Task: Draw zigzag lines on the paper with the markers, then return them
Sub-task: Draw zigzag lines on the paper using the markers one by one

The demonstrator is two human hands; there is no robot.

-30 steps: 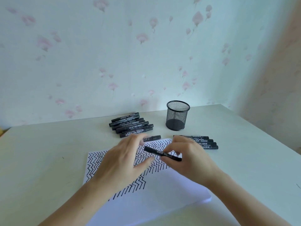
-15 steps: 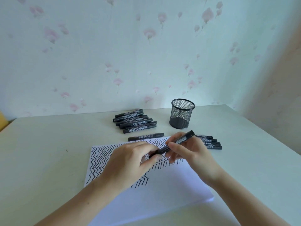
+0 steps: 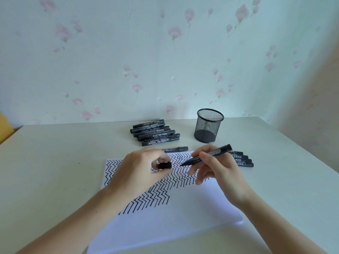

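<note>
A white paper (image 3: 183, 213) lies before me on the table, its upper left part filled with black zigzag lines (image 3: 159, 195). My right hand (image 3: 218, 173) holds an uncapped black marker (image 3: 209, 155), tip pointing left just above the paper. My left hand (image 3: 139, 171) pinches the marker's black cap (image 3: 164, 165), a short gap left of the tip. Several capped markers (image 3: 156, 132) lie in a pile behind the paper. One marker (image 3: 176, 149) lies at the paper's top edge. More markers (image 3: 242, 160) lie to the right, partly hidden by my right hand.
An empty black mesh pen cup (image 3: 209, 126) stands behind my right hand. The pale table (image 3: 55, 162) meets a flowered wall at the back; its right edge runs diagonally at the far right.
The cap has come off the marker: my left hand pulled it away to the left while my right hand kept the marker body, its tip now bare.
</note>
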